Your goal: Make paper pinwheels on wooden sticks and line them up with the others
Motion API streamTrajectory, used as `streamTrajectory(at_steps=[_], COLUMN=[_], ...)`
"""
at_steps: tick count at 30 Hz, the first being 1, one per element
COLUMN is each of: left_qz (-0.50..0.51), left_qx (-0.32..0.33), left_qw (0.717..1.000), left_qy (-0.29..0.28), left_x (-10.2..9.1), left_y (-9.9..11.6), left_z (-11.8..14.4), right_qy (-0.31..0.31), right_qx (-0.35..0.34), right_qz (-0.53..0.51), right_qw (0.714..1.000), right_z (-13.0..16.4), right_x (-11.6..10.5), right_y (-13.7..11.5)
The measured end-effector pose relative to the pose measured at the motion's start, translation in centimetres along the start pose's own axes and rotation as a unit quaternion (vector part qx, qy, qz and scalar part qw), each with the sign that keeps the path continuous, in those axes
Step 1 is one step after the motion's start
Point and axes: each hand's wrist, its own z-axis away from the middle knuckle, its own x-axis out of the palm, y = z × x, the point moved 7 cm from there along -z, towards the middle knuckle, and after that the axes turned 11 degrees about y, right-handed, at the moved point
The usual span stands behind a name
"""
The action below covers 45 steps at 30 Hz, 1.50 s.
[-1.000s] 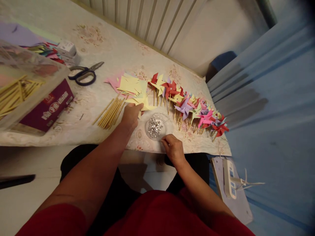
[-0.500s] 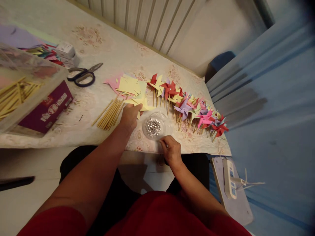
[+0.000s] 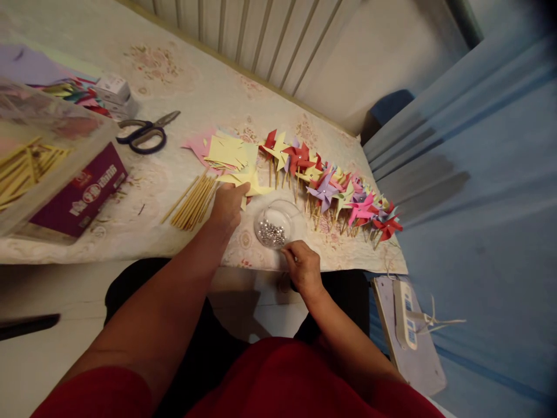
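My left hand (image 3: 230, 204) is closed on a yellow paper pinwheel (image 3: 256, 188), whose points stick out past the fingers. Beside it lies a bundle of thin wooden sticks (image 3: 195, 202). My right hand (image 3: 303, 266) pinches the near rim of a round clear dish (image 3: 290, 219); the fingertips partly hide what lies between them. Small shiny silver pins or beads (image 3: 272, 233) are heaped on the dish's near side. Behind my left hand sits a stack of yellow paper pieces (image 3: 230, 152) on pink paper (image 3: 200, 145).
Finished colourful pinwheels (image 3: 324, 191) on sticks stand in a dense row at right. Scissors (image 3: 148, 136) lie at left, near a clear plastic box (image 3: 87, 157) holding sticks and small white boxes (image 3: 114, 90). A power strip (image 3: 405, 316) rests beyond the table's right edge.
The silver pieces have slid together toward the dish's near side, and the dish has shifted slightly. My left hand keeps its hold on the yellow pinwheel.
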Motion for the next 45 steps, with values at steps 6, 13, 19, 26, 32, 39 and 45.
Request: streamTrajectory(at_steps=[6, 13, 19, 26, 32, 39, 45], left_qz=[0.005, 0.002, -0.009, -0.004, 0.000, -0.022, -0.067], left_qx=[0.000, 0.008, 0.010, 0.017, 0.008, 0.005, 0.000], left_qw=[1.000, 1.000, 1.000, 1.000, 1.000, 1.000, 0.998], left_qy=[-0.008, -0.018, -0.010, -0.014, -0.009, -0.015, -0.017], left_x=[0.0, 0.1, 0.1, 0.1, 0.0, -0.2, -0.5], left_y=[-0.3, -0.4, -0.1, -0.4, -0.5, -0.8, -1.4], left_z=[-0.3, -0.4, -0.1, -0.5, -0.6, -0.6, -0.5], right_qy=[-0.010, -0.015, -0.021, -0.019, -0.022, 0.020, 0.072], right_qx=[-0.006, -0.009, -0.017, -0.016, -0.019, -0.030, -0.065], right_qz=[-0.007, -0.009, -0.003, 0.005, 0.007, -0.003, 0.022], right_qw=[1.000, 1.000, 1.000, 1.000, 1.000, 0.999, 0.995], right_z=[0.0, -0.2, 0.2, 0.1, -0.1, -1.4, -4.0], right_x=[-0.5, -1.2, -0.9, -0.9, -0.7, -2.7, -6.1], right_y=[0.0, -0.7, -0.8, -0.7, -0.9, -1.2, -1.5])
